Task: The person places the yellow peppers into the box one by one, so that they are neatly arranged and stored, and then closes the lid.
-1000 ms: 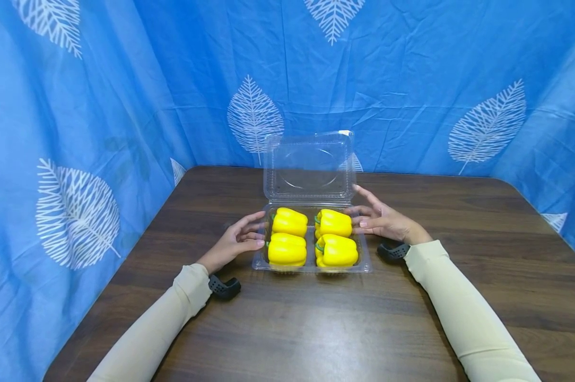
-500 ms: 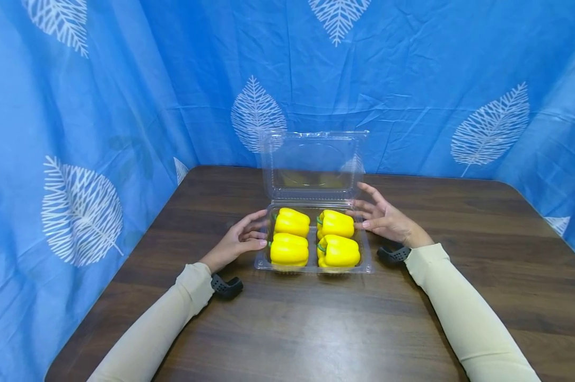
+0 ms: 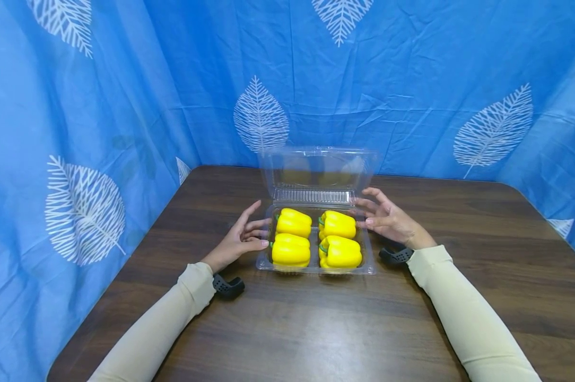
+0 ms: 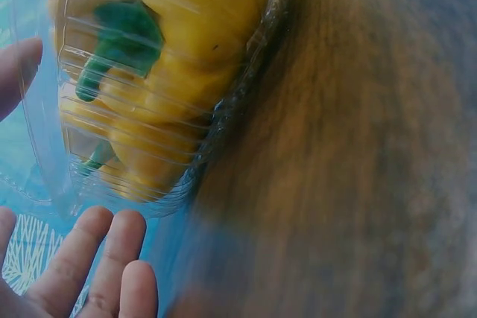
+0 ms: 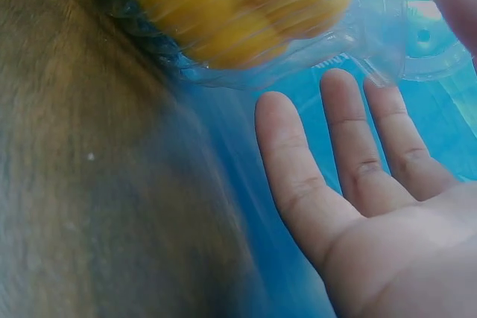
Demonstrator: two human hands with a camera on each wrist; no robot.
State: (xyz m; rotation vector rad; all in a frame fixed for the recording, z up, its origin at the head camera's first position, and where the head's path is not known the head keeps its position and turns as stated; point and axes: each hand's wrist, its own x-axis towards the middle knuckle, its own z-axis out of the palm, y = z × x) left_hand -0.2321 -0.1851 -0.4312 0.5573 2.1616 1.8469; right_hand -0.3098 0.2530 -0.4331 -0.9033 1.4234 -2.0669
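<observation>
A clear plastic clamshell container (image 3: pixel 315 270) lies on the table, its hinge at the far side. Inside its base sit several yellow bell peppers (image 3: pixel 291 250) with green stems, in two rows. The ribbed lid (image 3: pixel 318 168) stands raised and leans forward over the base. At the left side is my left hand (image 3: pixel 235 241), its thumb by the rim and its index finger extended upward. On the opposite side, my right hand (image 3: pixel 393 224) has spread, relaxed fingers close to the side and hinge corner. Both wrist views show extended fingers beside the container wall (image 4: pixel 201 139); contact is hard to tell.
A dark wood-grain table (image 3: pixel 292 329) supports everything. Blue curtains (image 3: pixel 197 63) with white leaf prints hang behind and at the left. Black wrist straps (image 3: pixel 229 286) are on both wrists, below beige sleeves (image 3: pixel 158 323).
The lid has swung forward from its hinge, so its top edge is lower. My left index finger has lifted away from the rim. The peppers stay in place.
</observation>
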